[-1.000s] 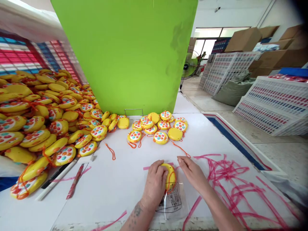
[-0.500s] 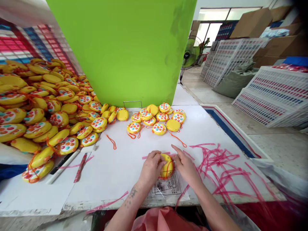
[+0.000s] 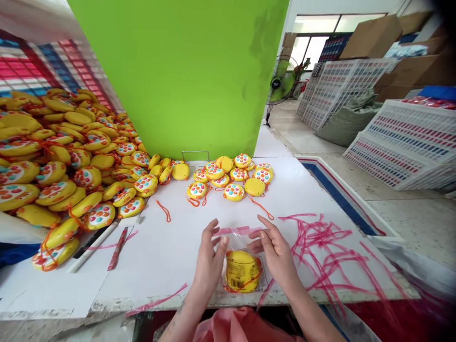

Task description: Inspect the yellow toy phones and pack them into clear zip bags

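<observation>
White table (image 3: 156, 256): bagged yellow toy (image 3: 244, 271) between hands (image 3: 209, 256).

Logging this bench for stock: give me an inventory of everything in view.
Flat tabletop: one, white, foreground
Printed plastic bag: one, clear, front centre
Rounded plastic toy: one, yellow, seen through bag
Loose round toys: roughly twelve, yellow, mid-tabletop
Piled round toys: uncountable, yellow, left
Thin ribbon strips: several, pink, mostly right
Slim stick: one, red, left
Long bar: one, white, left
Tall flat panel: one, green, behind tabletop
Round fan: one, green, beyond panel
Slatted plastic crates: several, white, right
Cardboard boxes: several, brown, upper right
Left hand: one, bare, bag's left
Right hand: one, bare, bag's right
</observation>
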{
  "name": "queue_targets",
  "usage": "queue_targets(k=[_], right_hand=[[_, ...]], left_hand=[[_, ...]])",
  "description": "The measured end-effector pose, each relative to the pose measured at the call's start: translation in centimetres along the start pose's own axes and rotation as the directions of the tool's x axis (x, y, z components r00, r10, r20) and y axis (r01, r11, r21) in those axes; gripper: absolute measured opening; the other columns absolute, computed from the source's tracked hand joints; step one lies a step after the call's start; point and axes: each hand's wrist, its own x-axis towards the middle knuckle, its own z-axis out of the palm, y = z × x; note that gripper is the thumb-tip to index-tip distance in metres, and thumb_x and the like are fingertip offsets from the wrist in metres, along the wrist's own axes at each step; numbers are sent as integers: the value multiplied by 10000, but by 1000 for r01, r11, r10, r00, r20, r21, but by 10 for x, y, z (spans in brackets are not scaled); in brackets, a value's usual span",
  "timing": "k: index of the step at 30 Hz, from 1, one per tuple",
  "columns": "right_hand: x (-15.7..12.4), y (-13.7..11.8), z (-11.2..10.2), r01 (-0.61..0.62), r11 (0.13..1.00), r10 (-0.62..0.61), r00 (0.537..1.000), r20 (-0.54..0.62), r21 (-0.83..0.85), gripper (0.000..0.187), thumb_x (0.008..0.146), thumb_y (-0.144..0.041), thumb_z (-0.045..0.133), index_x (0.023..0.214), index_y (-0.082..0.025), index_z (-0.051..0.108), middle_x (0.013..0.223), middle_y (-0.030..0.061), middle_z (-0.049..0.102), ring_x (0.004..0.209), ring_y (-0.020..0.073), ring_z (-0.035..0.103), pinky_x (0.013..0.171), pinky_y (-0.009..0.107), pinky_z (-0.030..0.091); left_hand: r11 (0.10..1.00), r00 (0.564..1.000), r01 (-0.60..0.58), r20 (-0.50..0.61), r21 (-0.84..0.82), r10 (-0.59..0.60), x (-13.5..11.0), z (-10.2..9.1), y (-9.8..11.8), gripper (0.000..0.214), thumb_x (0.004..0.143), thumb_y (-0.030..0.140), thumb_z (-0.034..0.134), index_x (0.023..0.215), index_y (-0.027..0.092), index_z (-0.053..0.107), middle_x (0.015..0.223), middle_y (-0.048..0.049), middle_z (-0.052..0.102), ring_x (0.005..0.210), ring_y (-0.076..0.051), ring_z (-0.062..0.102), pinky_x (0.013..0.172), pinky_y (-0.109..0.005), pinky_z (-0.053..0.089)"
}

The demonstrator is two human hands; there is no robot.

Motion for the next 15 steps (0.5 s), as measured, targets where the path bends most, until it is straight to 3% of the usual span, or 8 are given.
queue_targets(k=[2, 4, 6, 8, 11, 13, 15], right_hand=[[0, 1, -1, 2, 1000, -1, 1000, -19, 17, 520, 921, -497, 434, 1373, -242, 404, 968, 78, 679, 695, 195, 670, 636, 340, 574], [1, 4, -2, 2, 1000, -1, 1000, -22, 16, 511, 924, -491, 431, 1368, -238, 408, 960, 78, 679, 692, 194, 671, 627, 337, 574], [3, 5, -5, 28, 999, -29, 999, -30, -38, 478, 941, -459, 409, 1365, -239, 412, 967, 76, 678, 730, 198, 674, 652, 344, 572], [5, 3, -7, 133, 972, -149, 986, -72, -194, 437, 951, -398, 407, 1359, -244, 424, 1075, 88, 658, 907, 223, 657, 794, 391, 549], [9, -6, -7, 373, 780, -451, 892, -38, -503, 382, 934, -282, 459, 1313, -254, 493, 1199, 90, 610, 1116, 257, 550, 982, 468, 431], [10, -15, -1, 510, 626, -567, 817, 105, -589, 376, 927, -204, 466, 1295, -259, 517, 1127, 84, 643, 1057, 256, 565, 951, 467, 441], [10, -25, 7, 606, 516, -595, 762, 255, -605, 416, 929, -143, 444, 1328, -253, 487, 1052, 79, 668, 957, 243, 593, 871, 435, 479]], left_hand=[[958, 971, 218, 136, -187, -195, -1, -2, -3, 492, 892, 425, 504, 1303, 176, 400, 1269, -160, 542, 1026, -220, 603, 799, -366, 519], [889, 918, 364, 270, -279, -291, -1, -2, -3, 412, 861, 456, 543, 1136, 149, 514, 1133, -133, 624, 876, -183, 636, 715, -304, 517], [847, 897, 415, 303, -332, -321, -2, 0, -2, 329, 838, 463, 572, 929, 147, 559, 1023, -98, 664, 779, -148, 626, 663, -261, 500], [827, 900, 422, 285, -373, -331, -2, 2, 1, 313, 825, 464, 585, 845, 153, 548, 956, -78, 681, 739, -137, 616, 654, -256, 499], [818, 896, 433, 278, -380, -345, 0, 5, 6, 320, 817, 459, 582, 920, 157, 560, 947, -88, 698, 796, -174, 642, 687, -294, 518], [832, 897, 423, 293, -359, -330, 2, 6, 8, 353, 829, 449, 559, 1027, 157, 564, 986, -101, 700, 856, -200, 652, 709, -315, 525], [874, 910, 368, 313, -316, -271, 3, 7, 11, 370, 852, 422, 523, 1113, 162, 559, 1025, -99, 697, 898, -212, 647, 730, -325, 528]])
